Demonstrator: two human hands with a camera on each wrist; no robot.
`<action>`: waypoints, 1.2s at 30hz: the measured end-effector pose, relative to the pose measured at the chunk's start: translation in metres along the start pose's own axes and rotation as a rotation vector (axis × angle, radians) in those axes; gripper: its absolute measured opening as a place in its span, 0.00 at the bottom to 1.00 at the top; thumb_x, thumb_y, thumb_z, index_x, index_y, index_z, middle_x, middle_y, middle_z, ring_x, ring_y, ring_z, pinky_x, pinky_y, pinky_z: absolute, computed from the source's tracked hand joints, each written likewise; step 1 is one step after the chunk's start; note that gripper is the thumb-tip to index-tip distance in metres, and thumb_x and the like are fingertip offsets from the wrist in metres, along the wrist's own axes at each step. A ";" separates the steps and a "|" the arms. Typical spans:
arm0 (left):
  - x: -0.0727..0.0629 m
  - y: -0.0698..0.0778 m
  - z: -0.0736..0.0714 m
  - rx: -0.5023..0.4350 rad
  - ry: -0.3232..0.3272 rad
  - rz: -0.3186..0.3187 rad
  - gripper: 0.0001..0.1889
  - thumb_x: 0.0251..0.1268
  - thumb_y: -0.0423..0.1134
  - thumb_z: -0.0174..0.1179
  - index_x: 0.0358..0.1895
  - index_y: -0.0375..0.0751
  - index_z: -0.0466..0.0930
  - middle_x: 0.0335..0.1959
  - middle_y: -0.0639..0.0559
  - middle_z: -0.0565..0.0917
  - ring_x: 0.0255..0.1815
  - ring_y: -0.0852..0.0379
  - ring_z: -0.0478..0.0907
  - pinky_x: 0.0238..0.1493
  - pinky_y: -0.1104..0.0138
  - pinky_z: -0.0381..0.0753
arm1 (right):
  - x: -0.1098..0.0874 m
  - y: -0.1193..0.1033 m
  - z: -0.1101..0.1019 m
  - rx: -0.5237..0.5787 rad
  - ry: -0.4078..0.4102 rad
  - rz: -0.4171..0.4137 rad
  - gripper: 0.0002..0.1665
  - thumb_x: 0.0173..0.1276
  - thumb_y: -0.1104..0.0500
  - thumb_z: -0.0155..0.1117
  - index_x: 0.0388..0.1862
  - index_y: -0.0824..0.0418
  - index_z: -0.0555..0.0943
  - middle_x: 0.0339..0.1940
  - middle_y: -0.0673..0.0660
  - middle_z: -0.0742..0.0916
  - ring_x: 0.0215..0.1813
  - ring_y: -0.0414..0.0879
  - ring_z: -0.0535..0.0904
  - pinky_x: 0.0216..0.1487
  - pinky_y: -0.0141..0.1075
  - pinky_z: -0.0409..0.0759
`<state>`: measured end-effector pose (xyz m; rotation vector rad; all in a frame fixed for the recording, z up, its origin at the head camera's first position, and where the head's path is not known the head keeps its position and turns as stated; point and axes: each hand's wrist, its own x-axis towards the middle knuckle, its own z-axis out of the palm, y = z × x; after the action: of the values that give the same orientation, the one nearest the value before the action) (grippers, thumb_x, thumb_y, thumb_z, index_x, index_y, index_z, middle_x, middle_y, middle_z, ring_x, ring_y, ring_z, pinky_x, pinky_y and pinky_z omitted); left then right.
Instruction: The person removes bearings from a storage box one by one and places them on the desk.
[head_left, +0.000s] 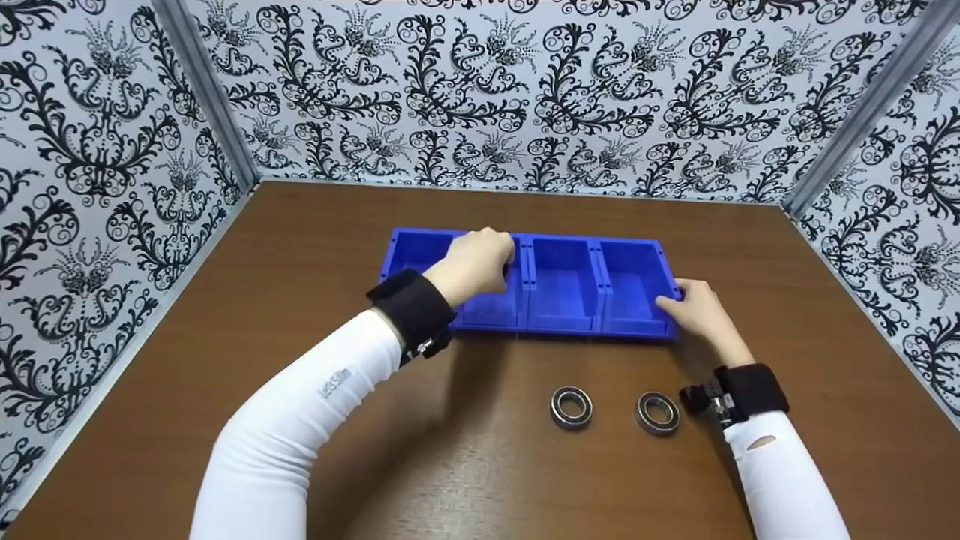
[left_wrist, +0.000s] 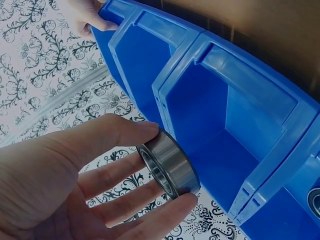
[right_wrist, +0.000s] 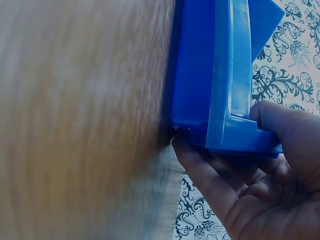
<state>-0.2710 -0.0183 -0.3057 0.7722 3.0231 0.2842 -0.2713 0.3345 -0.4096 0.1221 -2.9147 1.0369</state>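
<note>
My left hand is over the second compartment from the left of a blue four-part bin. Between thumb and fingertips it pinches a metal ball bearing, seen in the left wrist view and hidden by the hand in the head view. My right hand grips the bin's right end, thumb on the rim and fingers outside; the right wrist view shows fingers under the bin's edge. Part of another bearing shows in the leftmost compartment.
Two more bearings lie flat on the brown table in front of the bin: one bearing near the middle, the other bearing beside the right wrist. Patterned wall panels enclose the table at the back and sides.
</note>
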 end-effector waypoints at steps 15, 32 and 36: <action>-0.012 0.004 0.001 -0.016 -0.004 0.009 0.15 0.50 0.29 0.68 0.20 0.47 0.70 0.25 0.52 0.75 0.33 0.49 0.78 0.38 0.50 0.83 | 0.000 -0.002 0.000 0.017 0.008 0.000 0.25 0.69 0.63 0.58 0.58 0.81 0.76 0.47 0.74 0.86 0.37 0.47 0.82 0.37 0.30 0.76; -0.026 0.003 0.008 -0.055 0.023 0.053 0.07 0.48 0.30 0.71 0.25 0.41 0.81 0.25 0.51 0.79 0.32 0.46 0.81 0.36 0.50 0.83 | 0.001 -0.001 -0.001 -0.012 0.003 -0.004 0.29 0.70 0.62 0.58 0.61 0.83 0.73 0.49 0.77 0.84 0.39 0.52 0.82 0.37 0.33 0.76; -0.030 0.004 0.009 -0.058 0.040 0.061 0.10 0.48 0.30 0.70 0.22 0.43 0.77 0.23 0.52 0.76 0.29 0.49 0.77 0.35 0.50 0.83 | 0.002 0.000 -0.001 -0.004 -0.007 0.004 0.29 0.70 0.62 0.58 0.61 0.83 0.73 0.49 0.77 0.84 0.39 0.52 0.82 0.37 0.32 0.76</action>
<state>-0.2419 -0.0274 -0.3153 0.8663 3.0164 0.3908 -0.2730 0.3346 -0.4089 0.1195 -2.9242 1.0331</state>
